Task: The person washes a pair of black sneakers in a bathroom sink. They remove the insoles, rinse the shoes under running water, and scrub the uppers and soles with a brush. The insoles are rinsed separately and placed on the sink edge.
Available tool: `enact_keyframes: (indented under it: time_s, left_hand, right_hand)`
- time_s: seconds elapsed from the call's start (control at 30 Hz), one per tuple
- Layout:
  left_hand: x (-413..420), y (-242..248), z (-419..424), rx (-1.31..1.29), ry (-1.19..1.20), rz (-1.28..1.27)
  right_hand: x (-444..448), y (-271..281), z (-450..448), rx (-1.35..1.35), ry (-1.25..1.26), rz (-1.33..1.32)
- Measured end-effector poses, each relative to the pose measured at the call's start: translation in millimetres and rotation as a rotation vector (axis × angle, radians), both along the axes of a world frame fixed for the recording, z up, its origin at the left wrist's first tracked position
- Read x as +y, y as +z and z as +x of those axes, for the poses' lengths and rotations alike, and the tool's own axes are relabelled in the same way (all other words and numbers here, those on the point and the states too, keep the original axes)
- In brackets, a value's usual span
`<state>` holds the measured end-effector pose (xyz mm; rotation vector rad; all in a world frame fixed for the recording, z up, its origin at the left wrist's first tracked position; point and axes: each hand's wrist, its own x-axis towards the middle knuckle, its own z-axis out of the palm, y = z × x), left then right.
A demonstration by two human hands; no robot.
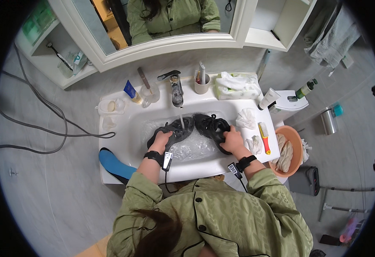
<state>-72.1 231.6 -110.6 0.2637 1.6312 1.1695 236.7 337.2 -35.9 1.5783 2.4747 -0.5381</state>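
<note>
Two black lace-up shoes lie toe to toe in the water of a white washbasin (126, 128). My left hand (162, 140) grips the left shoe (179, 130) near its opening, its wrist in a black strap. Water runs from the metal faucet (176, 93) onto this shoe. On the right, my right hand (233, 141) holds the rear of the other shoe (208, 123), thumb and fingers at its collar. Foamy or rippling water surrounds both shoes, and their undersides are hidden.
A scrub brush (264, 138) and crumpled white tissues (245, 118) rest on the right rim. A blue insole (115, 163) lies at the front left corner. Behind stand a cup (202, 84), a tissue pack (237, 88) and tubes. An orange basin (293, 138) is at right.
</note>
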Motion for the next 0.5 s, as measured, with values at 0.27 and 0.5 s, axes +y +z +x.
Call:
enact_keyframes:
  time_s: [0.27, 0.5]
  left_hand:
    - [2, -2, -8, 0.53, -0.243, -0.092]
    - [-2, -22, -24, 0.616, -0.269, -0.031]
  right_hand:
    - [-3, -5, 1, 0.042, -0.013, 0.038]
    - [-3, -5, 1, 0.064, -0.027, 0.033]
